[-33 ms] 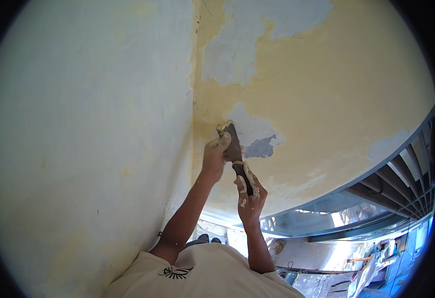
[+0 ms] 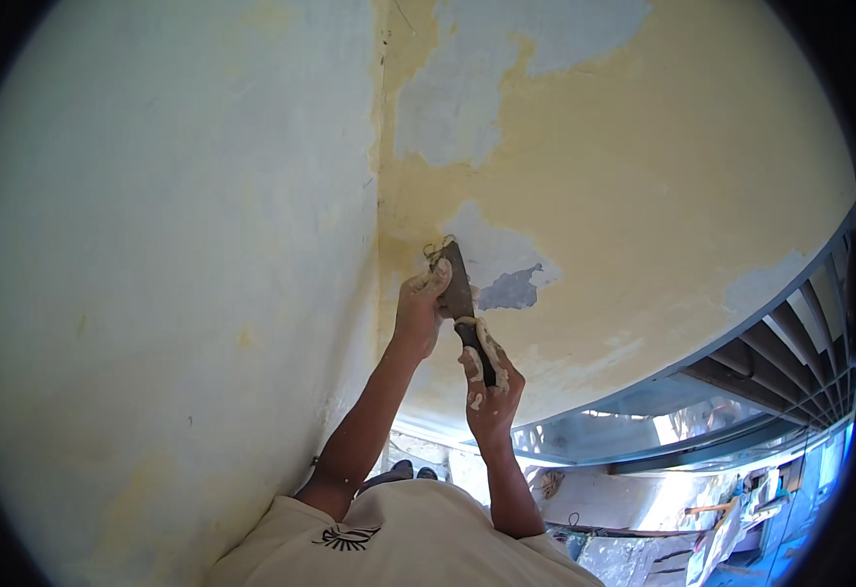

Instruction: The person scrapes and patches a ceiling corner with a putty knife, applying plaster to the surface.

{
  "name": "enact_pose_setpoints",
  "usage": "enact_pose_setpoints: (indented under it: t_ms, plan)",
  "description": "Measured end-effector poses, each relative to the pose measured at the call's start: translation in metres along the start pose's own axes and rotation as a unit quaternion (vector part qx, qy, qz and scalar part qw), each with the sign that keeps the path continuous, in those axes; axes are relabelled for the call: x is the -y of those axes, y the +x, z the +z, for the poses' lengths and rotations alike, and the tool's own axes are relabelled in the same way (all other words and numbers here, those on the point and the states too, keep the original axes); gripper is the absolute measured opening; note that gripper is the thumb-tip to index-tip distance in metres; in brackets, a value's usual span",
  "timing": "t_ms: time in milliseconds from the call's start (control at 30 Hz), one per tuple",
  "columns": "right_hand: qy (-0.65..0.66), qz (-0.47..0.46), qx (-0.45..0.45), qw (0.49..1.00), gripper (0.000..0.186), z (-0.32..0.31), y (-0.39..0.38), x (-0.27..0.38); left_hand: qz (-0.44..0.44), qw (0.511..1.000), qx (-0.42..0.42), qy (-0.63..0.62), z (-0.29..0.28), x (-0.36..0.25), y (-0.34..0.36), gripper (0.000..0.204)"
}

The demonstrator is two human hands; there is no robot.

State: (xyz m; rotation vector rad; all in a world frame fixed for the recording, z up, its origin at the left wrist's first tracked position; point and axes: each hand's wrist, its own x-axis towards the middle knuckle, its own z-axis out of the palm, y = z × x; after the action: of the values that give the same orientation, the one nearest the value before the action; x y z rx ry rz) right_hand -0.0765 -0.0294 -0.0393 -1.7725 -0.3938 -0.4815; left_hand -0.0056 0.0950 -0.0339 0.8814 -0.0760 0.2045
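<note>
A dark scraper (image 2: 459, 282) with cream putty on its tip stands at a slant in front of a yellow wall (image 2: 633, 166), near a pale patch with a grey bare spot (image 2: 513, 289). My left hand (image 2: 422, 308) grips its blade end, thumb near the tip. Below that, my right hand (image 2: 490, 396), smeared with putty on thumb and fingers, holds the dark handle (image 2: 475, 347). I cannot tell whether the tip touches the wall.
A pale white wall (image 2: 174, 225) meets the yellow one in a corner at my left. At the lower right are a metal grille (image 2: 790, 357), a bluish sill (image 2: 633, 430) and assorted clutter (image 2: 731, 528). My dark shoes (image 2: 404, 470) show past my shirt.
Both hands and the scraper sit very slightly higher and further left in the view than before. Their grip looks the same.
</note>
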Motion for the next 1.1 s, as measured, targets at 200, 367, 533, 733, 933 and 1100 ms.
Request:
enact_pose_setpoints:
  t_ms: [200,367,533,733,933,1100]
  plan:
    - [-0.014,-0.02,0.026,0.999,0.018,0.003,0.009,-0.003,0.077,0.99,-0.105,-0.05,0.016,-0.001,0.004,0.036]
    - [0.006,-0.05,-0.024,0.998,0.01,0.011,-0.002,0.003,-0.008,0.997,-0.066,-0.028,0.002,-0.002,-0.001,0.035]
    - [-0.034,-0.095,-0.01,0.995,0.02,0.019,0.019,0.015,0.127,0.989,-0.06,-0.045,0.008,-0.035,0.014,0.037]
    - [0.048,-0.043,-0.053,0.997,0.015,0.012,-0.005,0.002,0.017,0.997,-0.077,-0.014,0.01,-0.004,-0.001,0.041]
    - [-0.015,-0.04,0.025,0.999,0.023,0.017,0.004,0.012,0.037,0.998,-0.058,0.009,0.01,-0.028,0.004,0.043]
    - [0.084,0.022,-0.023,0.996,0.023,0.029,0.006,0.015,0.056,0.994,-0.073,0.058,0.012,-0.025,0.009,0.04]
